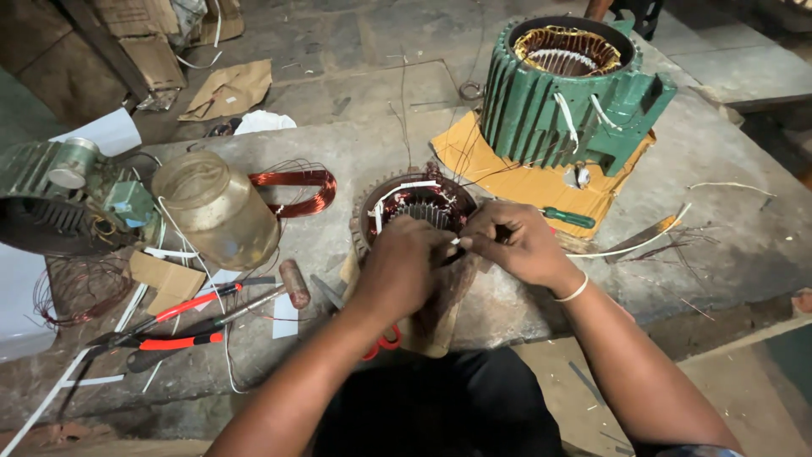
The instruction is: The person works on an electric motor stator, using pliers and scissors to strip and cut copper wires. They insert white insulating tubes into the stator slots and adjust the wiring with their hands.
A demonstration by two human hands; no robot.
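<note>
Head view. Stator [414, 211] lies bore-up on the grey surface [727, 245], at the near edge directly before the person; in my judgement it sits there so both hands can reach its slots from above. Left hand [399, 269] rests on the near rim, fingers curled down over it, apparently steadying the core; whether it grips anything cannot be told. Right hand [516, 245] is pinched shut on a thin white strip [454, 242] at the rim, thumb and fingertips closed. The two hands meet over the near right of the bore.

Pliers [169, 326] with red grips lie left of the forearm, untouched. Jar [216, 207] on its side and copper coil [296, 190] sit behind. Green motor [571, 89] stands on cardboard, well apart.
</note>
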